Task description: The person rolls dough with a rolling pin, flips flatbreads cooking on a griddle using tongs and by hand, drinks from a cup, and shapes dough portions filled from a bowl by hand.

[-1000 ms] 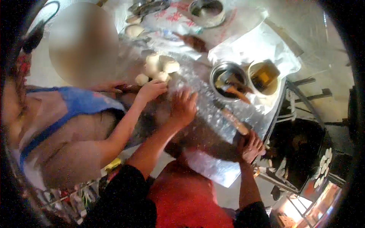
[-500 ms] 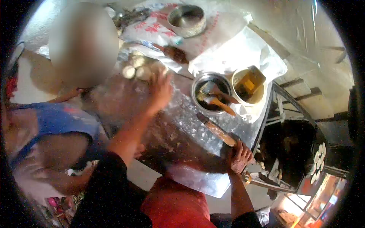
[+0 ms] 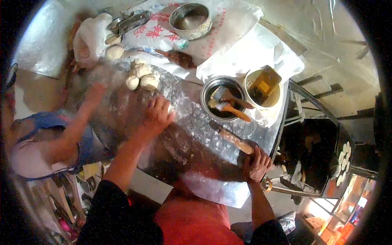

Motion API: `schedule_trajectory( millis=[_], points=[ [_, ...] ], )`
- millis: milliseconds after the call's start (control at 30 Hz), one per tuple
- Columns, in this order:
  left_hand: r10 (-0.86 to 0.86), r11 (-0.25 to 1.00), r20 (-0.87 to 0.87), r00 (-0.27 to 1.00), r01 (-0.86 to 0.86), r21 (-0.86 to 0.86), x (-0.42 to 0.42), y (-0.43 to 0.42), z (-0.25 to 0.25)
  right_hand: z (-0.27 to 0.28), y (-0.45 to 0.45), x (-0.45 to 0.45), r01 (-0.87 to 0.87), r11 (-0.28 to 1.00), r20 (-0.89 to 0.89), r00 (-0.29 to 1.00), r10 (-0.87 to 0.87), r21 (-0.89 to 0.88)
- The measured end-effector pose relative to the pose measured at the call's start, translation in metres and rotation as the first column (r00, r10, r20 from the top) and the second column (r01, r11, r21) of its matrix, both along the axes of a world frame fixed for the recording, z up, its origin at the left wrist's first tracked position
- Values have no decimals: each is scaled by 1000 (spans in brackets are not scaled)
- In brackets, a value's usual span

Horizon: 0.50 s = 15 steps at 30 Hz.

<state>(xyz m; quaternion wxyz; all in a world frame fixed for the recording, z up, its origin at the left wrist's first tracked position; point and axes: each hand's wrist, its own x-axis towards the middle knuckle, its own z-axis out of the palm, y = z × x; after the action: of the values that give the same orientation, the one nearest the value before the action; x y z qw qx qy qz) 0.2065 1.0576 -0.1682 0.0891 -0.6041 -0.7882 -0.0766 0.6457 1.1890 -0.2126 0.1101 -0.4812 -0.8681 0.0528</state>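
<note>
My left hand (image 3: 158, 115) is curled over the floured worktop, closed round a piece of dough (image 3: 170, 108) that shows only as a pale edge at the fingertips. Just beyond it, several pale dough balls (image 3: 149, 82) sit bunched together. At the table's right edge, my right hand (image 3: 258, 164) is closed over the near end of a wooden rolling pin (image 3: 233, 140). That end is hidden under my fingers; the pin's far end points toward a metal pot (image 3: 203, 107) with brushes (image 3: 232, 110) in it.
A pale tub (image 3: 276, 102) holds a yellowish block-like tool. Behind are a floury bowl (image 3: 190, 34) and a dark brush (image 3: 177, 58) on white sacks (image 3: 228, 24). Left, a co-worker's arm (image 3: 83, 112) reaches over the table (image 3: 179, 149). A dark oven-like opening (image 3: 308, 151) lies right.
My left hand has drawn back toward me from beside the dough balls, with dough at its fingertips. The co-worker has leaned away and reached an arm out. My right hand stays on the rolling pin.
</note>
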Motion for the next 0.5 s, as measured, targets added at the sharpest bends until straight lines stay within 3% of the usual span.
schedule_trajectory(
  millis=[33,133,167,200,233,267,333,400,467,500],
  points=[
    [-179,976,8,984,177,124,-1,-1,-6,3,-1,-1,5,1000,6,1000,-5,-6],
    [-271,957,127,954,253,141,-8,8,-42,1,2,-1,-11,1000,16,1000,11,6],
    [-157,982,257,954,124,141,-11,13,-57,-3,3,-1,-12,998,-13,1000,13,61],
    [-145,985,271,951,113,131,-12,22,-56,-7,2,-2,-17,994,-40,999,21,106],
    [-127,981,235,964,88,171,-13,31,-49,4,1,-8,-18,998,-45,999,21,62],
    [-100,977,196,976,58,207,-13,35,-47,-9,1,6,13,998,135,991,-21,59],
    [-24,917,93,995,-15,399,-20,53,-56,-5,1,-2,-21,996,54,998,17,82],
    [76,909,120,990,-118,399,-23,69,-60,-6,3,5,-43,998,29,999,42,38],
    [264,923,260,929,-321,212,-1,59,-45,-8,2,4,-68,992,14,998,67,103],
    [196,948,301,933,-259,186,7,36,-46,-12,2,7,-63,990,33,998,59,128]
  ],
)
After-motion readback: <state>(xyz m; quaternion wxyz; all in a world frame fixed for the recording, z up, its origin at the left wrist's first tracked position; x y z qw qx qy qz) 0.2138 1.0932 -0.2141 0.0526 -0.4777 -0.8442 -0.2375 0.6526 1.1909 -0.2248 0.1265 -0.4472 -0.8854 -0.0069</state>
